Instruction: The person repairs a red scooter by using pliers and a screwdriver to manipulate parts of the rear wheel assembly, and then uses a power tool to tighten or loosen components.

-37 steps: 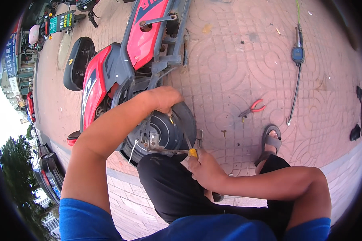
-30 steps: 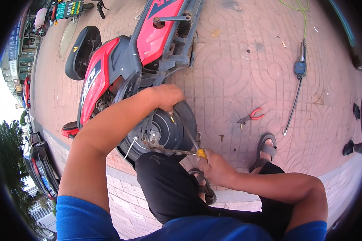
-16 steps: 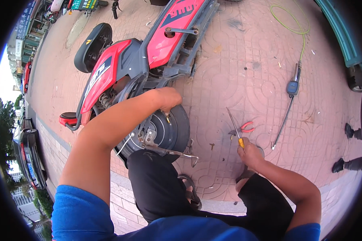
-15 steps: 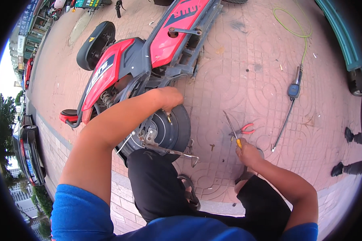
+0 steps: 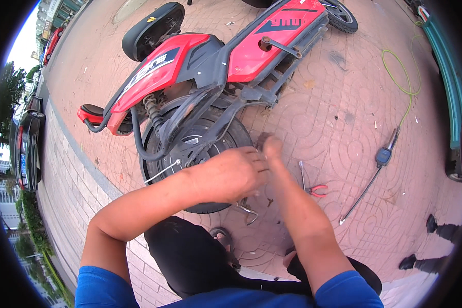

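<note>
While fingers point(image 5: 255, 160) curl, treaded tyre point(image 5: 239, 133), contact unclear

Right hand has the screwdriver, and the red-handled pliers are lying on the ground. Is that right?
Not quite: the screwdriver isn't in the right hand. The head view shows it lying on the ground beside the red-handled pliers, which are where you say.
</note>
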`<move>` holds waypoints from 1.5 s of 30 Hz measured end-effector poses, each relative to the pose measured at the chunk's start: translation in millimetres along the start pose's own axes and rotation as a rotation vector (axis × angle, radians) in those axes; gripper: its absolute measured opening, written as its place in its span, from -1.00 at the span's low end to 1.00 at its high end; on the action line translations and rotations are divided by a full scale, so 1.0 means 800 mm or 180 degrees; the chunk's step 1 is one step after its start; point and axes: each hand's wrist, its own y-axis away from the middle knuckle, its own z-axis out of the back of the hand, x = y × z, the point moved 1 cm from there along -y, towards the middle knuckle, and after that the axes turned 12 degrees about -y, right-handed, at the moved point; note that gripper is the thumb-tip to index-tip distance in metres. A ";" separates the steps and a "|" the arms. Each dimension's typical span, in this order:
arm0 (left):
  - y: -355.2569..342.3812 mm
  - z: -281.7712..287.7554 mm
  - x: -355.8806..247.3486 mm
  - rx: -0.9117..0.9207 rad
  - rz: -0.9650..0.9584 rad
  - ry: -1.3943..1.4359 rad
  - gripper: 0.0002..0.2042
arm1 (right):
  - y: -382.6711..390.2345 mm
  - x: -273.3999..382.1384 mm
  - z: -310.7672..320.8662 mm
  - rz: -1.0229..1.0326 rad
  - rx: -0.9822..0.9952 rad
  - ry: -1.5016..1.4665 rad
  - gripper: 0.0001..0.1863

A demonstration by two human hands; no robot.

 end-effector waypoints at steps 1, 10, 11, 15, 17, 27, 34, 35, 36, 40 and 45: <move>0.010 -0.007 -0.023 -0.0014 -0.0137 -0.0002 -0.51 | 0.048 -0.041 -0.046 -0.0046 0.0363 0.0590 -0.34; 0.088 -0.099 -0.136 0.0409 -0.0127 0.0483 -0.67 | 0.126 -0.026 -0.084 -0.1343 0.1550 0.0477 -0.32; 0.088 -0.103 -0.139 0.0385 -0.0100 0.0461 -0.67 | 0.124 -0.024 -0.082 -0.1560 0.1569 0.0170 -0.31; 0.090 -0.105 -0.144 0.0548 0.0072 0.0528 -0.65 | 0.127 -0.030 -0.081 -0.1848 0.1899 -0.0244 -0.31; 0.091 -0.092 -0.141 0.0531 0.0189 0.0613 -0.64 | 0.133 -0.019 -0.076 -0.2278 0.2356 -0.0338 -0.32; 0.023 -0.096 -0.129 -0.0095 0.0281 0.0271 -0.70 | 0.031 -0.036 -0.015 0.0480 0.1839 0.2648 -0.39; 0.078 -0.086 -0.133 0.0125 0.0625 0.0962 -0.66 | 0.045 0.192 0.196 0.1056 0.4303 0.7190 -0.61; 0.076 -0.083 -0.134 -0.0137 0.0633 0.1070 -0.67 | 0.026 0.217 0.282 0.0765 0.4541 0.6790 -0.53; 0.079 -0.079 -0.133 -0.0166 0.0682 0.1040 -0.67 | 0.030 0.226 0.343 0.0578 0.4550 0.6970 -0.43; 0.096 -0.075 -0.123 -0.0256 0.1271 0.0663 -0.66 | 0.035 0.220 0.513 0.1219 0.5055 0.7277 -0.56; 0.107 -0.070 -0.109 -0.0805 0.2076 0.0472 -0.70 | 0.008 0.206 0.530 0.2704 0.4715 0.7073 -0.78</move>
